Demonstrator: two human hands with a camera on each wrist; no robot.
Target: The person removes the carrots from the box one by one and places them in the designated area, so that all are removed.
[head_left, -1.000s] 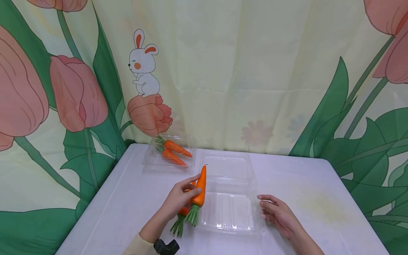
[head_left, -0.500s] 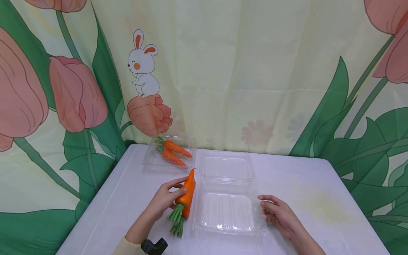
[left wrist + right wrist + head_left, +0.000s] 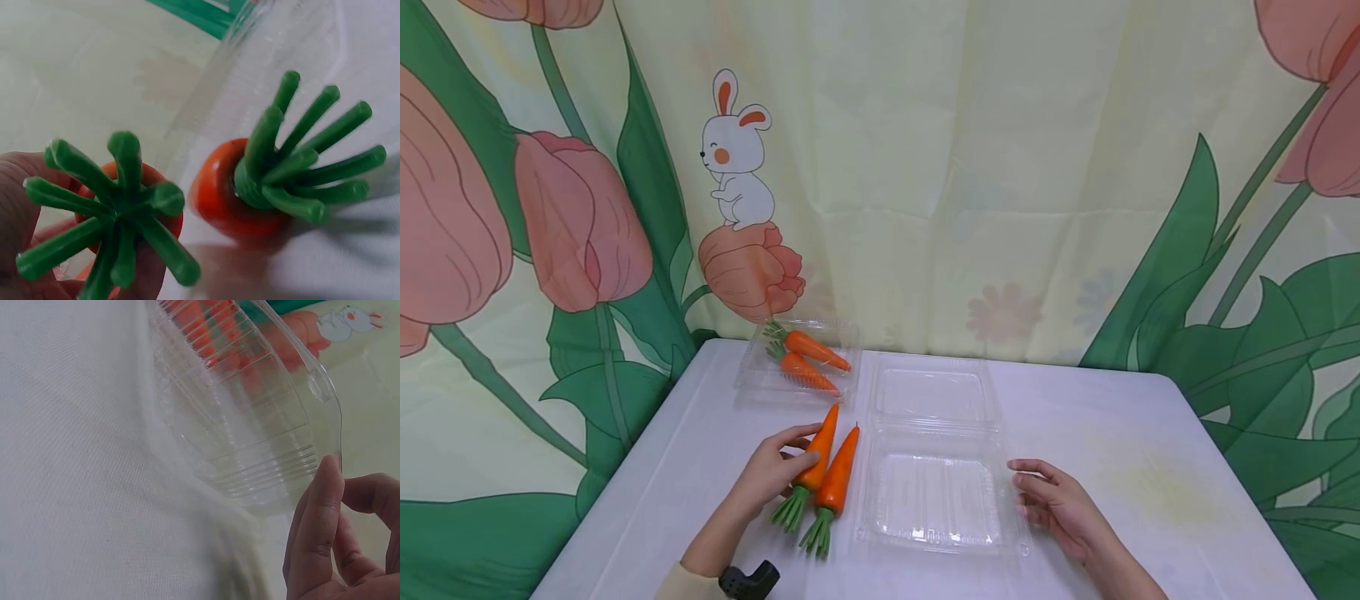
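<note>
Pinching a carrot (image 3: 827,435) by its middle between thumb and fingers of the left grip (image 3: 766,472), aimed tip-away with green stalks free, perhaps for easy turning. Set just beside a second carrot (image 3: 841,477), roughly parallel, left of the open box (image 3: 936,500) and outside its walls; impossible to tell whether touching the surface (image 3: 1097,417) or just above. Apparently pinching the box's right rim with the right grip (image 3: 1062,504), probably to stop such light plastic from sliding. Laid flat with lid (image 3: 934,392) folded back, presumably to leave the interior reachable from above. Note, at rear left, a second box (image 3: 757,379) with two more carrots (image 3: 816,348) side by side inside, perhaps so placed to leave working room in front.
</note>
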